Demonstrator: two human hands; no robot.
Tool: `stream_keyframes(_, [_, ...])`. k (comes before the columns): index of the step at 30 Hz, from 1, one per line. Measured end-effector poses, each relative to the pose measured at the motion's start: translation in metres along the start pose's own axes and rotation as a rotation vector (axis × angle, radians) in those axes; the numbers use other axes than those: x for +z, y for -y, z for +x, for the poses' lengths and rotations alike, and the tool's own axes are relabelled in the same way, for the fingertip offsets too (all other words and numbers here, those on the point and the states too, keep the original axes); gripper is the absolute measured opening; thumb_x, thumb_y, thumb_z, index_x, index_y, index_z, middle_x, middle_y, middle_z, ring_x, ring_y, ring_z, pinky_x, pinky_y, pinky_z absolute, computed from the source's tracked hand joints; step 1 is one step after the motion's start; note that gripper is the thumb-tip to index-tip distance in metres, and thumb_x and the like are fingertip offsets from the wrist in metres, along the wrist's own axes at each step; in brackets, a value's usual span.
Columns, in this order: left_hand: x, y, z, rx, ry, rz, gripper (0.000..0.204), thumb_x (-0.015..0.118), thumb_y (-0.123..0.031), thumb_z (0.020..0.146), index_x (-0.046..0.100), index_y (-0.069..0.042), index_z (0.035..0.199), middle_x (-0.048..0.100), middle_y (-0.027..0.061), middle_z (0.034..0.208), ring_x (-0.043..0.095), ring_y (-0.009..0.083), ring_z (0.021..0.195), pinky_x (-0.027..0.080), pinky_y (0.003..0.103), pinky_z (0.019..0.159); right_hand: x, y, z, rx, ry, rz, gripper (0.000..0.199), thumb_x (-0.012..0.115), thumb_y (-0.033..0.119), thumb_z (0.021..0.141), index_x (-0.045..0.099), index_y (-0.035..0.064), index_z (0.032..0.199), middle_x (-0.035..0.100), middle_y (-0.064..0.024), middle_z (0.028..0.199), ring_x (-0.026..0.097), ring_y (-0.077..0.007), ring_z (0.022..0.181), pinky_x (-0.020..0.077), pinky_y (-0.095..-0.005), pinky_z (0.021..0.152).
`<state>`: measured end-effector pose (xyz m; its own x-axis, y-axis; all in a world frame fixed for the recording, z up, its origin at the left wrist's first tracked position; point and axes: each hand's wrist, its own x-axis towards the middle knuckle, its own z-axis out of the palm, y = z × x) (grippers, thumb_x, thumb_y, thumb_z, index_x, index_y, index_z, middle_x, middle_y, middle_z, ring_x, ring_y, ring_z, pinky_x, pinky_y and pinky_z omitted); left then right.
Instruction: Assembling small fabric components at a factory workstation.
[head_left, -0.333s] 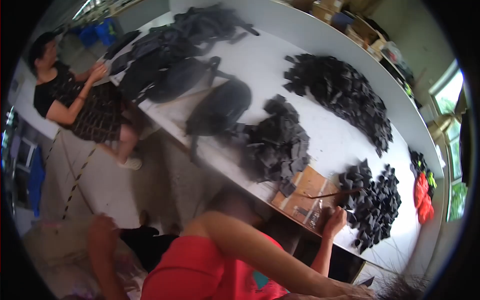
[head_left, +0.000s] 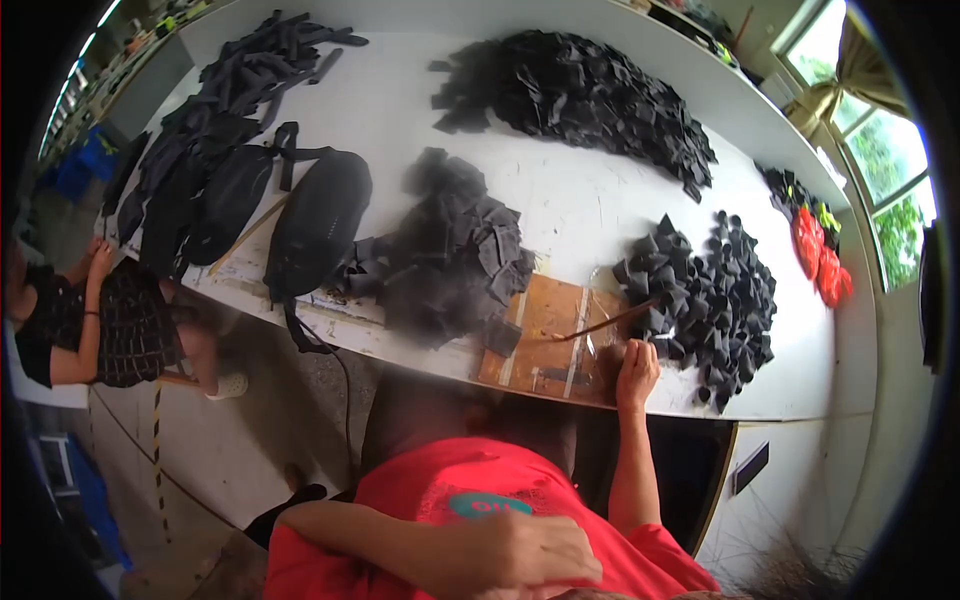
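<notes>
My right hand [head_left: 637,370] rests at the near edge of a wooden board [head_left: 545,330] on the white table [head_left: 600,200], fingers loosely bent, nothing visibly in it. A thin stick [head_left: 605,320] lies slanted across the board just above the fingers. Right of it is a heap of small black fabric pieces [head_left: 715,295]. My left hand [head_left: 530,550] lies flat across my red shirt [head_left: 440,490] near my right elbow, holding nothing.
More black fabric heaps [head_left: 460,250] [head_left: 590,95], a black bag [head_left: 320,220] and a bundle of black straps [head_left: 240,90] cover the table. Red items [head_left: 820,255] lie at the far right end. A seated person in black [head_left: 90,320] is at the left. Windows are at the right.
The view has swung so the table fills more of the picture. My right hand stays on the board by the stick; my left hand now shows across my chest.
</notes>
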<state>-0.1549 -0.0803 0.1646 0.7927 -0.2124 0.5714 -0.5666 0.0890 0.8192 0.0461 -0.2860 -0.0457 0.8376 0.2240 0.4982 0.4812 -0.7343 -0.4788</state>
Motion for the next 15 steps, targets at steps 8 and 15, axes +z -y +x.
stream_keyframes(8, [-0.049, 0.146, -0.044, -0.609, -0.636, 0.689, 0.011, 0.058, -0.005, 0.076, 0.056, 0.000, 0.086, 0.058, 0.0094, 0.071, 0.055, 0.0155, 0.059, 0.043, 0.026, 0.052, -0.004, 0.002, 0.009, -0.012, 0.016, 0.052, 0.009, 0.051, 0.010, 0.083, 0.055, 0.0031, 0.079, 0.053, -0.0137, 0.073, 0.052, -0.0335, 0.064, 0.0409, -0.0393, 0.054])
stream_keyframes(15, [-0.044, 0.198, -0.039, -0.842, -0.304, 1.170, 0.026, 0.064, -0.023, 0.073, 0.052, -0.003, 0.085, 0.059, 0.0159, 0.072, 0.058, 0.0335, 0.069, 0.045, 0.041, 0.056, -0.007, 0.006, 0.002, -0.022, -0.034, 0.061, 0.007, 0.051, 0.007, 0.083, 0.055, 0.0034, 0.078, 0.052, -0.0128, 0.071, 0.052, -0.0316, 0.059, 0.0399, -0.0382, 0.051])
